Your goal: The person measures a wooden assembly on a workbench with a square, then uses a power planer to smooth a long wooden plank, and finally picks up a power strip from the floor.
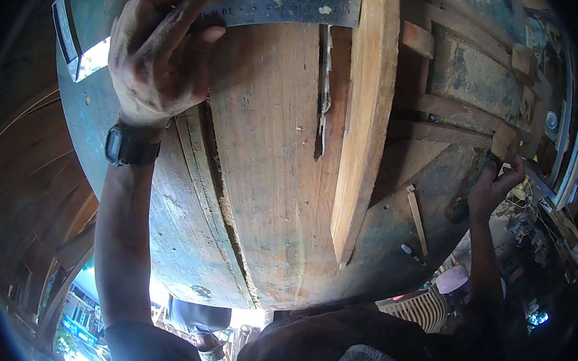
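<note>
The left hand (150,69), fingers partly bent, pinches one end of a metal ruler (277,7) between thumb and fingertips. The right hand (487,190), well apart and nearer the body, has its thumb and fingers half curled at the lower end of a wooden block (505,142); whether it grips the block or merely touches it cannot be told. A dark wristwatch (126,146) encircles the left wrist.

The ruler extends rightward from the left hand, its far end meeting the side of a long pale wooden bar (364,108). This bar lies between the two hands and slants toward the body. Both hands are over a worn plank surface (276,181). Just right of the left hand, a long dark gap (218,179) runs between planks toward the wearer; farther right, beneath the ruler, lies a splintered slot (324,104).

To the left of the right hand and slightly nearer the body lie a thin wooden stick (416,218) and, beside it, a small white pen-like object (408,248). Beyond the surface, below the right hand, appears a curved slatted object (422,311).
</note>
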`<action>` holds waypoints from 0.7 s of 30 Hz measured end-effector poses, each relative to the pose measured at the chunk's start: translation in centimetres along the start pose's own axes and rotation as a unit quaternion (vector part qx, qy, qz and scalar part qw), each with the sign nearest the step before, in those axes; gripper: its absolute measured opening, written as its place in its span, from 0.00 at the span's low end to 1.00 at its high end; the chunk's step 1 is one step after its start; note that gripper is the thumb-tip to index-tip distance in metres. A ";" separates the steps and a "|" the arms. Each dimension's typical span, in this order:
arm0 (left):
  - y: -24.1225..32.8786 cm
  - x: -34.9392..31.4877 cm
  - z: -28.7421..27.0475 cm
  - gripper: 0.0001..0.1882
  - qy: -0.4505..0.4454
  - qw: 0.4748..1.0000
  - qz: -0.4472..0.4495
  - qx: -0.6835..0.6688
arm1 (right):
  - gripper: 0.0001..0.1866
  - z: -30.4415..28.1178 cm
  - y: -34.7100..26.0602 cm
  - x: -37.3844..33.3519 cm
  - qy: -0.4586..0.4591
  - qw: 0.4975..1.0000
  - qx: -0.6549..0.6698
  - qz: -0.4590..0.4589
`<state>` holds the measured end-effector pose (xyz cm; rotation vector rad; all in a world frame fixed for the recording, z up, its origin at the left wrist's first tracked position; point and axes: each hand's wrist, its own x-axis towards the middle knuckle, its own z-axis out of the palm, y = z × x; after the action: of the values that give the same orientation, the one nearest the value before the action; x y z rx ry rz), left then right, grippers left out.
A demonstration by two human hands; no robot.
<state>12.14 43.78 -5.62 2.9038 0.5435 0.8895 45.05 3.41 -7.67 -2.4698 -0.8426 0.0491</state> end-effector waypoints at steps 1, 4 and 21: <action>-0.1 -0.1 0.0 0.21 -0.001 1.000 -0.001 -0.001 | 0.27 0.0 0.1 0.0 0.004 1.000 0.007 -0.008; -0.2 -0.1 0.1 0.20 -0.004 1.000 0.005 0.013 | 0.26 -0.2 0.5 -0.1 0.010 1.000 0.014 -0.005; -0.1 -0.2 0.2 0.19 -0.023 1.000 -0.005 0.009 | 0.27 0.0 0.8 -0.1 0.016 1.000 0.007 -0.008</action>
<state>12.05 43.80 -5.86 2.9270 0.5661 0.8193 45.41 2.77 -8.07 -2.4451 -0.8453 0.0092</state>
